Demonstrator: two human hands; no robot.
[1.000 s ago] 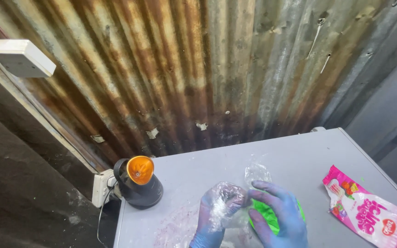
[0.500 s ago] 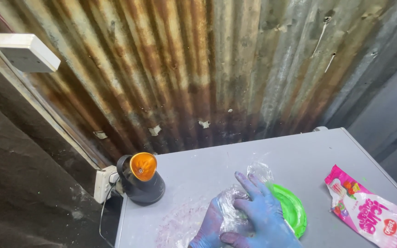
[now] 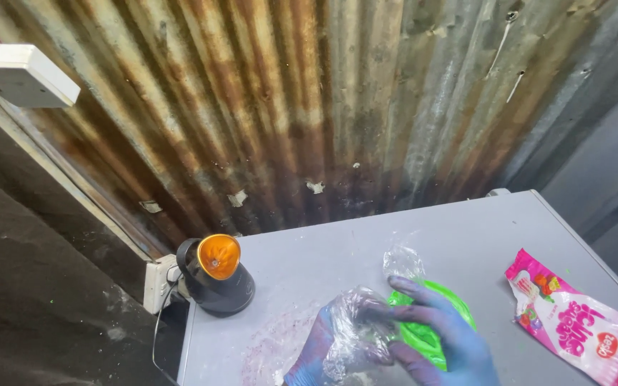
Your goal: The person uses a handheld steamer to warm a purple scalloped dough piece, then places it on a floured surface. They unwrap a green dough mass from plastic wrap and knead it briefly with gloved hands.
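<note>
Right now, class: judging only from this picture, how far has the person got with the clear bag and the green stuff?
Done: the pink packet lies aside on the grey table. In hand: the left hand and right hand, both gloved, press a crumpled clear plastic bag against a bright green mass. Left: the green mass is mostly outside the bag, which is not closed.

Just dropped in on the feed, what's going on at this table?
A person in blue gloves is working at a grey table against a rusty corrugated wall. The left hand clutches crumpled clear plastic wrap; the right hand presses on a bright green blob beside it. A black lamp with an orange lens stands at the table's left, and a pink sachet lies to the right, untouched.
</note>
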